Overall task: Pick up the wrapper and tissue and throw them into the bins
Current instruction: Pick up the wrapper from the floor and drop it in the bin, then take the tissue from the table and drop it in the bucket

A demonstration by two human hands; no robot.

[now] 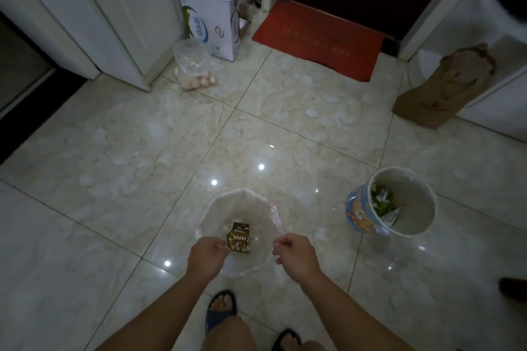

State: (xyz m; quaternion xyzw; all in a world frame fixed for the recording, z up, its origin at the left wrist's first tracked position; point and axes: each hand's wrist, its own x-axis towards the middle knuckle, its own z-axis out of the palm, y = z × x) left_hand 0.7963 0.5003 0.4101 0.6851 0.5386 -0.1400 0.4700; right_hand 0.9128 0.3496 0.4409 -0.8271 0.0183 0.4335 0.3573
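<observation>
A brown wrapper with light print lies inside a clear plastic bag that stands open on the floor in front of me. My left hand pinches the bag's near rim on the left. My right hand pinches the rim on the right. The two hands hold the mouth spread apart. To the right stands a white round bin with a blue printed side, holding green and white scraps. A small white scrap, maybe tissue, lies farther out on the tiles.
Glossy marble tiles cover the floor. A white milk carton box and a bag of eggs sit by the white cabinet. A red doormat lies at the dark door, and a brown paper bag leans right. My sandalled feet are below.
</observation>
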